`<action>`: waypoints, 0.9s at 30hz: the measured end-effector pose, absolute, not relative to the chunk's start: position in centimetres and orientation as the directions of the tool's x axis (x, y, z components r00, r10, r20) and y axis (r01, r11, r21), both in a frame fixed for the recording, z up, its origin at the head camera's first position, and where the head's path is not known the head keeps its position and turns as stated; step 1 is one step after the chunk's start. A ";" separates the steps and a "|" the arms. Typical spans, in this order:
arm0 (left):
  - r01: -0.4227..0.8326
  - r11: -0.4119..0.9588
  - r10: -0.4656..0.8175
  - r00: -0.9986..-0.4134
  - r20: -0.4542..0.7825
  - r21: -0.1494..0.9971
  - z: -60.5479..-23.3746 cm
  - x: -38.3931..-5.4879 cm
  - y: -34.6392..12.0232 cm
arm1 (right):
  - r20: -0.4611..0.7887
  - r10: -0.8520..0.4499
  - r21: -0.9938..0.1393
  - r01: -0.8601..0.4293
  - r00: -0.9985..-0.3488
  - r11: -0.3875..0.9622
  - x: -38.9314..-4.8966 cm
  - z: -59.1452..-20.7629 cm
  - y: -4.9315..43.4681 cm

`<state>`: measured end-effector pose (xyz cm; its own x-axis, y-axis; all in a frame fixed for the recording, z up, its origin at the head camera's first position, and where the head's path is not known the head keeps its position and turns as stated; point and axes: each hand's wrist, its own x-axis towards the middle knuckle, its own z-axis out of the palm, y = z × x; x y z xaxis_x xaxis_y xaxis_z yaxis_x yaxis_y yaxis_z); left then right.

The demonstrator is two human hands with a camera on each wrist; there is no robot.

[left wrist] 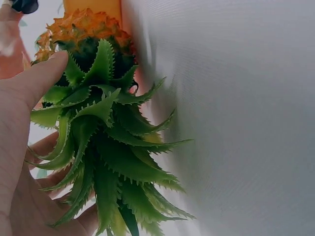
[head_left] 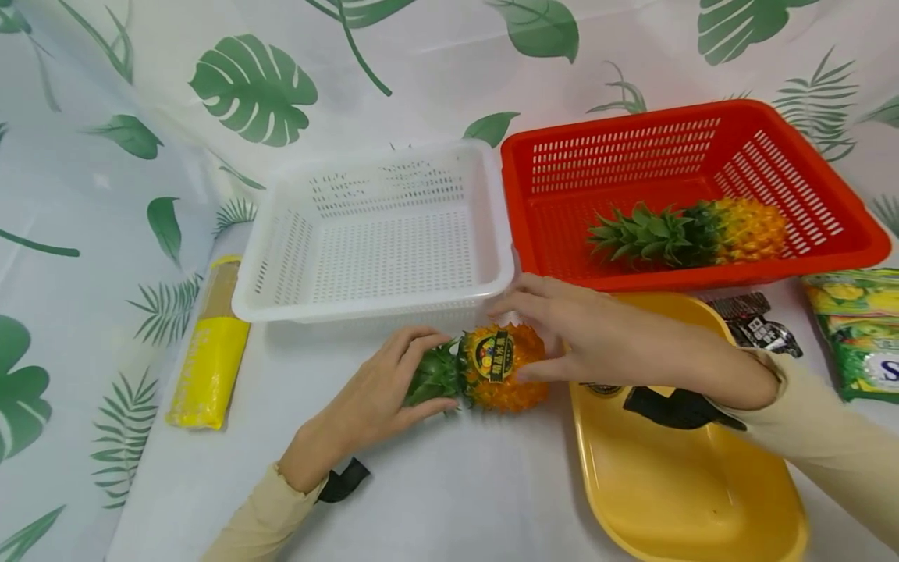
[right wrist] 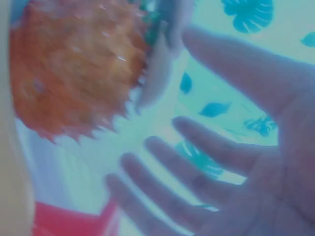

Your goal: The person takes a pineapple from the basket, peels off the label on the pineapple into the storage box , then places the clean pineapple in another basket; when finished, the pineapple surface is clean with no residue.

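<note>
While one yellow pineapple [head_left: 747,230] already lies in the red plastic basket [head_left: 702,275], my left hand [head_left: 382,382] grasps an orange labelled pineapple [head_left: 488,375] outside, right hand [head_left: 572,328] unclenched.

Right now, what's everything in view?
Red basket: 1, rear right
White basket: 1, rear centre-left
Tub: 1, yellow, near right
Pineapple: 1, orange and green, centre
Second pineapple: 1, yellow and green, in red basket
Plastic packet: 1, yellow, left
Printed packets: count unclear, green and yellow, right
Black packets: count unclear, beside tub
Tablecloth: 1, white, underneath
Leaf-print backdrop: 1, green on white, behind
Straps: 2, black, beneath wrists
Sleeves: 2, beige, foreground
Left hand: 1, gripping crown
Right hand: 1, beside pineapple
</note>
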<state>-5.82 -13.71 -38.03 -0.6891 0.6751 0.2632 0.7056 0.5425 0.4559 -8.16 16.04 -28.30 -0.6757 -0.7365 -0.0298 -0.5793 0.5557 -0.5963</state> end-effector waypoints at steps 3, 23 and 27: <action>0.705 0.544 0.675 -0.690 0.261 0.455 -37.9 -5.8 -13.8 | 0.020 -0.741 -0.596 -0.604 -0.671 0.530 -8.5 -27.3 15.7; 0.717 0.530 0.679 -0.679 0.280 0.453 -38.1 -5.8 -13.7 | -0.044 -0.843 -0.471 -0.734 -0.535 0.490 -9.6 -28.4 13.6; 0.711 0.534 0.678 -0.683 0.271 0.458 -38.1 -5.8 -13.7 | -0.032 -0.855 -0.485 -0.740 -0.518 0.466 -9.7 -28.5 13.6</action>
<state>-5.81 -13.75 -38.06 -0.6834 0.6778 0.2712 0.7110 0.5339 0.4576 -9.67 13.59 -28.55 -0.5178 -0.8549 -0.0319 -0.7398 0.4662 -0.4850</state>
